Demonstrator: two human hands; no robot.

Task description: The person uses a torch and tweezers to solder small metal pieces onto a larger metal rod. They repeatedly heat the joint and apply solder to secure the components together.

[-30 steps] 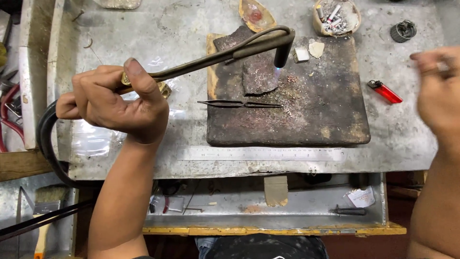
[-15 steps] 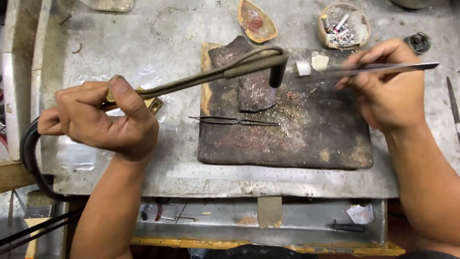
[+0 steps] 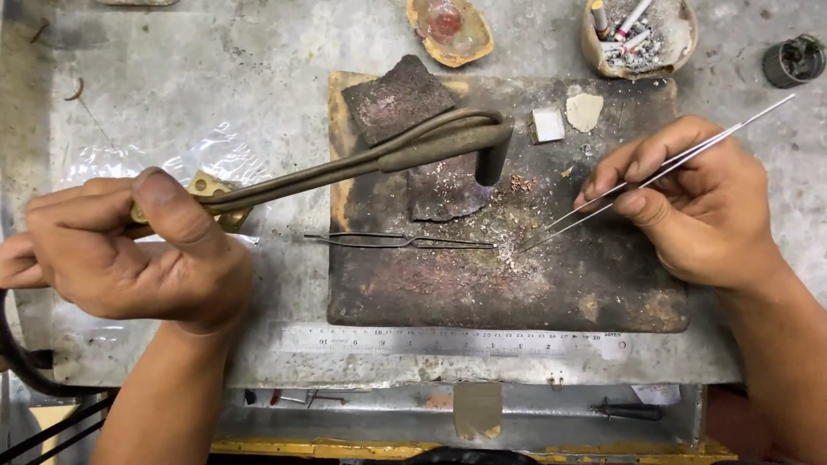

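My left hand (image 3: 129, 250) grips the brass handle of a gas torch (image 3: 405, 151), whose bent nozzle points down at the dark scorched soldering board (image 3: 603, 293). My right hand (image 3: 698, 207) pinches long thin steel tweezers (image 3: 655, 172); their tips rest on the board near a patch of pale powder. A second pair of dark tweezers (image 3: 405, 242) lies flat on the board, tips pointing right toward the same spot. A charred block (image 3: 396, 99) lies under the torch tube.
A steel ruler (image 3: 448, 342) lies along the bench's front edge. At the back stand a shell-like dish (image 3: 450, 30), a bowl of stubs and ash (image 3: 637, 34) and a small dark cup (image 3: 792, 60). A white cube (image 3: 548, 123) sits on the board. A black hose (image 3: 13, 362) runs off left.
My right hand came in from the right with the thin tweezers and lowered their tips to the board. The view has come closer; the torch nozzle stays over the board.
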